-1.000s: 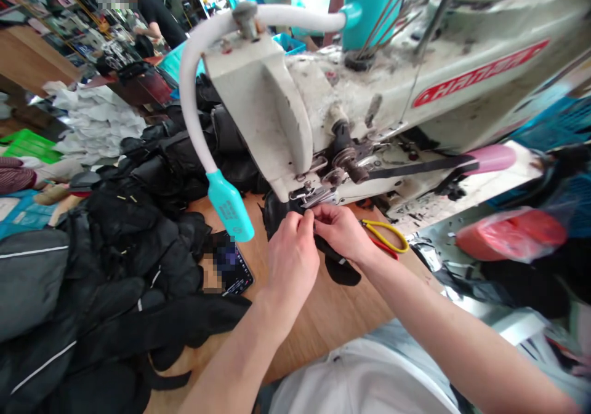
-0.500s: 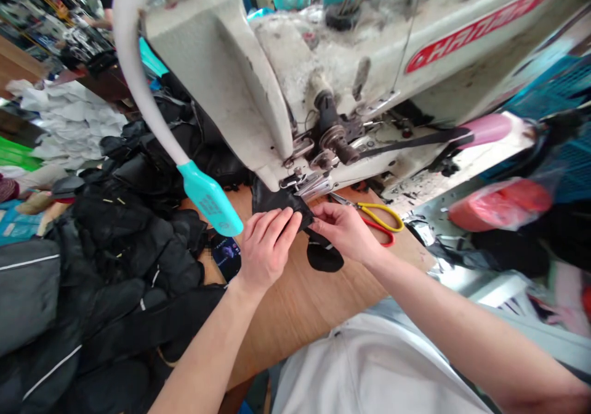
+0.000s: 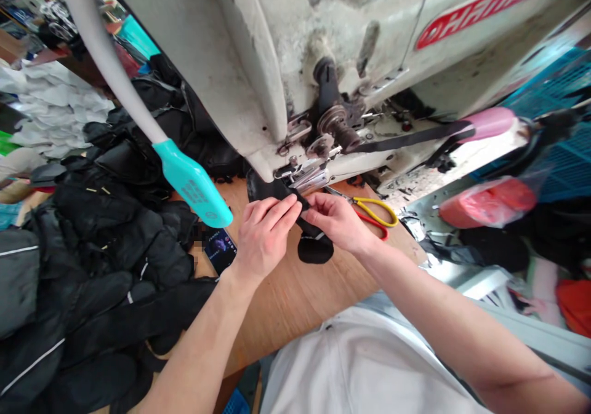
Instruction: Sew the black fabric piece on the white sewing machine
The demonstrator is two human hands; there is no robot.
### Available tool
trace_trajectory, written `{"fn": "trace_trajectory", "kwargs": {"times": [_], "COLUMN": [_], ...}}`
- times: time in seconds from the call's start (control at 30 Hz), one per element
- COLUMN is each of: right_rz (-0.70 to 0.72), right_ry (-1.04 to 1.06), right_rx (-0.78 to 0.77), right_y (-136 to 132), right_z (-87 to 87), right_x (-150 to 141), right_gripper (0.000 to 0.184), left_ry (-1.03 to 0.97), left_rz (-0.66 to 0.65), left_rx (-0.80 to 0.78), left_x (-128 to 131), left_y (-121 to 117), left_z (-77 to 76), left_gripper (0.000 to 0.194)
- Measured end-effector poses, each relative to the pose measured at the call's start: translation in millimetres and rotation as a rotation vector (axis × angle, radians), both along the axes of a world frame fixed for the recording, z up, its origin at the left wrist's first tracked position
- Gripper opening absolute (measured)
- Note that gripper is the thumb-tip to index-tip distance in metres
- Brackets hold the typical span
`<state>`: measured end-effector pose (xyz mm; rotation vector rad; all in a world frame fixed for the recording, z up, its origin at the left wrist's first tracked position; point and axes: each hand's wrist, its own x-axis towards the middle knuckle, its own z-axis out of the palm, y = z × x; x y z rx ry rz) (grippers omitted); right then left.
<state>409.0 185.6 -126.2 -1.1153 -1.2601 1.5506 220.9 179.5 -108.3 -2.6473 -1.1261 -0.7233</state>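
Note:
A black fabric piece [image 3: 268, 187] lies under the needle area of a white sewing machine [image 3: 258, 63]. My left hand [image 3: 268, 235] rests on this fabric from above, fingers close together and stretched out; its thumb is hidden. At the near right edge of the fabric, my right hand [image 3: 339, 220] pinches it between thumb and fingers. The fingertips of both hands almost meet. Below the right hand, a rounded black flap [image 3: 316, 249] with a light strip hangs over the wooden tabletop [image 3: 295, 303]. Whether it joins the held piece I cannot tell.
Scissors [image 3: 376, 211] with yellow and red handles lie right of my hands. A phone [image 3: 219, 251] lies to the left, under a turquoise-headed lamp [image 3: 194, 186]. Black bags [image 3: 106, 266] heap up on the left. Black tape [image 3: 410, 140] runs in from a pink roll [image 3: 492, 125].
The camera view has come closer to the machine. Both hands stay on the fabric; the right hand's fingers have moved slightly nearer to the left hand's fingertips.

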Motion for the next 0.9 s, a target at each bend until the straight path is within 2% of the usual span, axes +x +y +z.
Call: {"fn": "trace_trajectory", "kwargs": {"times": [0.27,0.57,0.73,0.9], "right_rz": [0.037,0.02,0.026,0.052], "right_ry": [0.051,0.067,0.039,0.041], "right_rx": [0.014,-0.143,-0.126,-0.098], "right_y": [5.7,-6.8,-6.2,-5.5], "right_z": [-1.4,6.0,8.4,3.5], "right_x": [-0.8,2.1,4.2,6.1], "right_gripper": [0.024,0.032,0.028,0.026], "left_ry": [0.103,0.1,0.093,0.092], "left_rz": [-0.001,-0.133,-0.146,-0.158], "left_rx": [0.026,0.107,0.078,0.074], "left_x": [-8.0,-11.4,-11.8,-13.0], "left_y": [10.2,14.2,18.5,19.0], "left_z": [6.3,3.5,3.7,3.9], "left_gripper": [0.034,0.032,0.034,0.036]}}
